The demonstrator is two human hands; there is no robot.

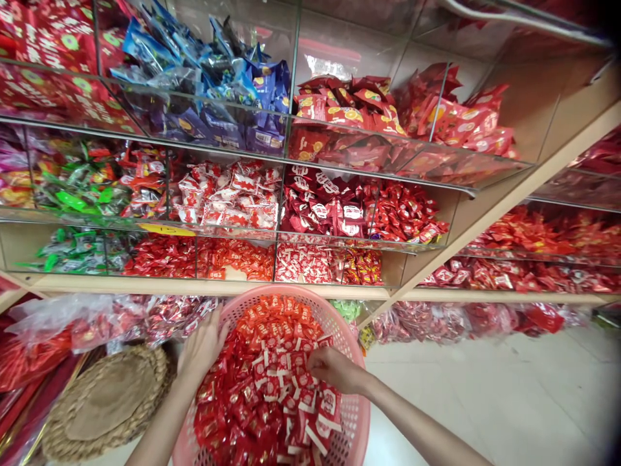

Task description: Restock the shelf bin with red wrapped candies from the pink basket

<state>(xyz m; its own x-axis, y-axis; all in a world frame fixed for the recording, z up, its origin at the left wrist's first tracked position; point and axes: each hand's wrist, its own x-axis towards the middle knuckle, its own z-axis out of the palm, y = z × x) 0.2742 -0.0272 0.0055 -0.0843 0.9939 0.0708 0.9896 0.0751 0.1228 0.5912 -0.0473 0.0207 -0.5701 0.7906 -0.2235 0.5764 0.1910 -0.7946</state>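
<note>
A pink plastic basket (356,446) with a perforated wall is heaped with small wrapped candies. Orange-red candies (276,317) lie at its far side, shiny dark red candies (237,414) at the near left, and red-and-white candies (286,369) in the middle and right. My left hand (202,343) grips the basket's left rim, its thumb toward the inside. Over the red-and-white candies, my right hand (334,369) has its fingers curled together; what they hold, if anything, is hidden.
Clear-fronted shelf bins (242,149) of bagged sweets rise ahead, and a wooden divider (509,181) slants on the right. Bagged goods (427,321) line the floor under the shelves. At left lies a round woven mat (107,401), with tiled floor (460,401) at right.
</note>
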